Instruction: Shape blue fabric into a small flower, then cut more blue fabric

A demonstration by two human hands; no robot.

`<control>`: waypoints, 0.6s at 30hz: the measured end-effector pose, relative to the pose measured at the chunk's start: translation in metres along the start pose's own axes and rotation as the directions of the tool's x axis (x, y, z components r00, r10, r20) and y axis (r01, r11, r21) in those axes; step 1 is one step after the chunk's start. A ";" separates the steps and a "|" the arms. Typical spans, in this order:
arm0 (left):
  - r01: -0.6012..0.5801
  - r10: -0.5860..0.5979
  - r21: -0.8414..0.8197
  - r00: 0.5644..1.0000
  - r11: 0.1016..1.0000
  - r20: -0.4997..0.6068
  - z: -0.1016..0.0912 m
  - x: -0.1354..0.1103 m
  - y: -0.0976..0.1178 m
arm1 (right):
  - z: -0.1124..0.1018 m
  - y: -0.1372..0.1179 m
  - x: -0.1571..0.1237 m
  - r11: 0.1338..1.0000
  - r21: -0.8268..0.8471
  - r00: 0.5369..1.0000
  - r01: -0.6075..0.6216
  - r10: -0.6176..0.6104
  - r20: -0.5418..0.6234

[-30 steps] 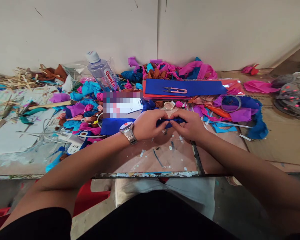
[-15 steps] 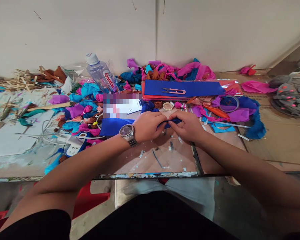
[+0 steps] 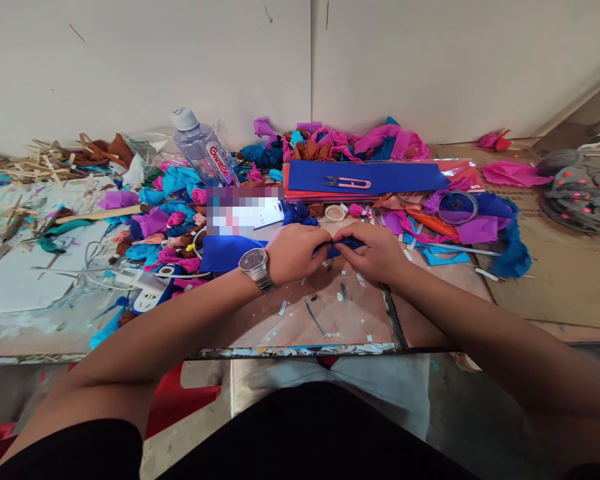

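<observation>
My left hand [image 3: 295, 253], with a watch [image 3: 253, 261] at its wrist, and my right hand [image 3: 375, 252] meet over the tabletop. Both are closed, fingertips pinching a dark blue crepe paper strip [image 3: 225, 255] between them. One end of the strip trails out to the left, past the watch; a short piece shows by the right fingers. Just behind the hands lie a tape roll [image 3: 335, 213] and a phone [image 3: 267, 215], partly blurred out. Farther back, pink thread snips [image 3: 347, 182] rest on a blue crepe paper sheet [image 3: 405, 177] atop a stack.
A tilted plastic bottle [image 3: 200, 150] stands among crumpled coloured paper pieces [image 3: 175, 180]. To the left are a power strip [image 3: 153, 290] with cables and wooden sticks [image 3: 40, 160]. On the right lie another tape roll [image 3: 459, 207], cardboard [image 3: 555, 280] and a grey netted bundle [image 3: 587, 193].
The fingertips have shifted very slightly at the blue strip, the right hand a touch leftward. Everything else stays where it was.
</observation>
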State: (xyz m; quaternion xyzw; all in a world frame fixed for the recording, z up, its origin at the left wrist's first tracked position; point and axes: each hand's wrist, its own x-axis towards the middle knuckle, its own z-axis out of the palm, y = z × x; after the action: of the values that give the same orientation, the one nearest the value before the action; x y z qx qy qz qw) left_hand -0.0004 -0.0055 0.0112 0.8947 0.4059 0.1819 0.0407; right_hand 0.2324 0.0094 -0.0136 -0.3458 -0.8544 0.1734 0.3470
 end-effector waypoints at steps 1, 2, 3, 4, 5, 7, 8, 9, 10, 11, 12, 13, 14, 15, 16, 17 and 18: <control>0.017 -0.016 -0.029 1.000 0.999 0.013 -0.001 0.000 0.000 | 0.000 0.001 0.000 1.000 0.004 1.000 0.007 -0.007 -0.003; 0.033 -0.032 -0.058 0.999 0.998 0.025 -0.001 0.001 0.000 | 0.001 0.002 -0.001 1.000 0.005 1.000 0.015 -0.015 -0.005; 0.047 -0.044 -0.086 0.998 0.995 0.035 -0.002 0.001 0.001 | 0.001 0.003 -0.001 1.000 0.005 1.000 0.023 -0.022 -0.007; 0.057 -0.053 -0.113 0.998 0.992 0.044 -0.003 0.002 0.001 | 0.002 0.004 -0.002 1.000 0.003 1.000 0.029 -0.029 -0.007; 0.065 -0.059 -0.138 0.997 0.988 0.051 -0.003 0.002 0.001 | 0.002 0.004 -0.002 0.999 0.001 0.999 0.032 -0.032 -0.008; 0.073 -0.062 -0.185 0.996 0.980 0.064 -0.005 0.003 0.001 | 0.002 0.004 -0.002 0.999 0.000 0.999 0.036 -0.036 -0.016; 0.076 -0.063 -0.204 0.996 0.976 0.068 -0.005 0.004 0.001 | 0.002 0.004 -0.002 0.999 0.003 0.999 0.038 -0.038 -0.020; 0.077 -0.063 -0.218 0.995 0.973 0.072 -0.006 0.004 0.000 | 0.003 0.003 -0.002 0.999 0.010 0.999 0.040 -0.040 -0.026; 0.077 -0.062 -0.228 0.996 0.971 0.071 -0.006 0.004 0.000 | 0.003 0.003 -0.002 0.999 0.019 0.999 0.042 -0.041 -0.033; 0.073 -0.059 -0.232 0.996 0.970 0.067 -0.005 0.004 -0.001 | 0.003 0.003 -0.002 0.999 0.030 0.998 0.040 -0.039 -0.040; 0.066 -0.054 -0.232 0.997 0.971 0.060 -0.005 0.004 -0.002 | 0.003 0.002 -0.002 0.998 0.044 0.998 0.036 -0.034 -0.043; 0.058 -0.048 -0.226 0.998 0.972 0.051 -0.005 0.004 -0.003 | 0.003 0.002 -0.002 0.998 0.058 0.999 0.027 -0.025 -0.044; 0.049 -0.041 -0.216 0.998 0.975 0.043 -0.004 0.004 -0.004 | 0.003 0.002 -0.001 0.997 0.073 0.999 0.014 -0.010 -0.045; 0.041 -0.035 -0.204 0.999 0.978 0.035 -0.004 0.004 -0.005 | 0.003 0.001 -0.001 0.996 0.088 0.999 -0.002 0.006 -0.045; 0.038 -0.032 -0.191 0.999 0.981 0.030 -0.003 0.004 -0.006 | 0.003 0.001 -0.001 0.995 0.102 0.999 -0.021 0.025 -0.046; 0.038 -0.034 -0.178 0.999 0.983 0.029 -0.003 0.004 -0.007 | 0.003 0.001 -0.001 0.993 0.114 0.998 -0.040 0.046 -0.051; 0.045 -0.041 -0.165 0.999 0.985 0.031 -0.004 0.004 -0.008 | 0.003 0.001 -0.001 0.990 0.124 0.996 -0.061 0.069 -0.059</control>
State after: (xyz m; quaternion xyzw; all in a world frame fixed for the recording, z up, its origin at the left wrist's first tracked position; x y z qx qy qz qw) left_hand -0.0051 0.0028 0.0138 0.8817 0.4080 0.2019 0.1243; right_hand 0.2312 0.0091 -0.0169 -0.3569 -0.8191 0.2252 0.3886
